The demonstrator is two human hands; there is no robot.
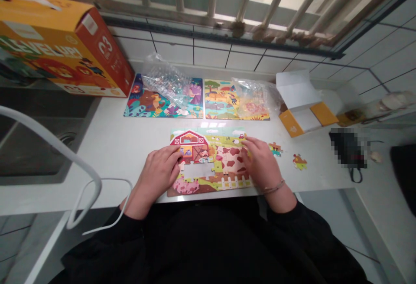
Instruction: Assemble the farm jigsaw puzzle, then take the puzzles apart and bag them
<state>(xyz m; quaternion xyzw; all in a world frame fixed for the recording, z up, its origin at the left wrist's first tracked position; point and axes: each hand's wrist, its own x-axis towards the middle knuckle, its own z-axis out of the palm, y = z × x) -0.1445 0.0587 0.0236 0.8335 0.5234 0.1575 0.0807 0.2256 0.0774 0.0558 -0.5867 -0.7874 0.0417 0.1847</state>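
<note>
- Handling the puzzle well seems to call for light, level pressure from both sides, so that the joined pieces stay flat and locked.
- Around the gap below the barn, gentleness matters most (the interlocking tabs there have no neighbour to brace them).
- The puzzle lies on the white counter, between the two hands and directly in front of the person.
- The left hand rests at its left side, fingers loosely bent, fingertips over the barn; no loose piece shows in it.
- The right hand is likewise half-relaxed, fingertips at the right side by the cow; what its palm covers, I cannot tell.
- Two loose pieces lie beyond the right hand, untouched.
</note>
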